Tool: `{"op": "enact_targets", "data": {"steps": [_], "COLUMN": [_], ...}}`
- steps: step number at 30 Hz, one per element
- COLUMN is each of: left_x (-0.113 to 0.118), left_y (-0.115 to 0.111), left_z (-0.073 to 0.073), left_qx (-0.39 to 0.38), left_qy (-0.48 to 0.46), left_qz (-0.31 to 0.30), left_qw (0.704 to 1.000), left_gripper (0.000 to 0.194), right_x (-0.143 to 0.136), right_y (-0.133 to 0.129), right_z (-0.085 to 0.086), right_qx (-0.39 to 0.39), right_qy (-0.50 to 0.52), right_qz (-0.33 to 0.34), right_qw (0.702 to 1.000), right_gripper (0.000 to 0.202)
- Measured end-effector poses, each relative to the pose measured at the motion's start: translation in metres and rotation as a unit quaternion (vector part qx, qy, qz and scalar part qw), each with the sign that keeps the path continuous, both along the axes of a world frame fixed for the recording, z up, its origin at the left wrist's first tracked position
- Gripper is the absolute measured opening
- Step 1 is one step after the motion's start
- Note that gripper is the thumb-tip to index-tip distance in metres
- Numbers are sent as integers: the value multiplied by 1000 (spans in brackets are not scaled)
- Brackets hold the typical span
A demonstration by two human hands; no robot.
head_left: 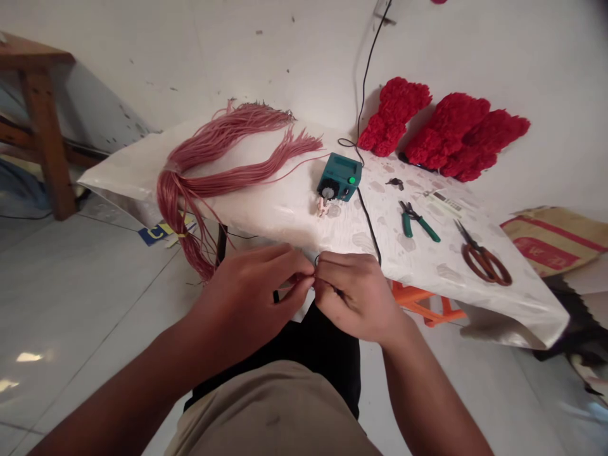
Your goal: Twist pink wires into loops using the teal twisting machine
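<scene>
My left hand (pixel 266 278) and my right hand (pixel 354 291) meet at the table's front edge, above my lap. Both are closed in a pinch, fingertips touching. A thin pink wire seems to run between them, mostly hidden by the fingers; a small dark loop shows above the right fingertips. Behind them on the table stands a small green machine (pixel 342 170) with a lit green button, a black knob and a pale piece at its front. To its left lies a large bundle of pink wires (pixel 209 158), one end hanging over the edge.
On the table (pixel 422 256) to the right lie green-handled pliers (pixel 418 221) and brown-handled scissors (pixel 482 256). Red fluffy bunches (pixel 449 133) rest against the wall. A black cable (pixel 368 69) runs down the wall and across the table. An orange stool (pixel 422 304) is underneath.
</scene>
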State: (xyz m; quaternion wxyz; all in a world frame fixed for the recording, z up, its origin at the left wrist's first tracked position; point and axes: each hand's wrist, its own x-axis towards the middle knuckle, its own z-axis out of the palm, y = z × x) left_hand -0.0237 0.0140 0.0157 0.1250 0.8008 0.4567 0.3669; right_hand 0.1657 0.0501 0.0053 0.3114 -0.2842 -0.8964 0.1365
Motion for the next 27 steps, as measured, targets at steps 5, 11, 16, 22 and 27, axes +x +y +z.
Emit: {"op": "enact_targets", "data": {"steps": [5,11,16,22,27], "left_x": [3,7,8,6,7], "left_y": [-1,-2,3,12,17], "left_z": [-5,0,4,6,5], "left_qx": [63,83,29,-31,-7], "left_qy": [47,79,73,49,64], "left_qz": [19,36,36,-2,-15], "left_qw": [997,993,996,998,998], "left_gripper": [23,25,19,16,17], "right_x": [0,-3,-3,-1,-3], "right_y": [-1,1,6,11,10], "right_z": [-2,-5,-8,-15,-19], "right_qx": [39,141,197,219,177], "right_qy": [3,-21,-19,-22,-2], "right_qz": [-23,-28,-24,-5,-45], "right_qw": [999,989,980,976,983], "right_gripper": [24,28,29,29,27]}}
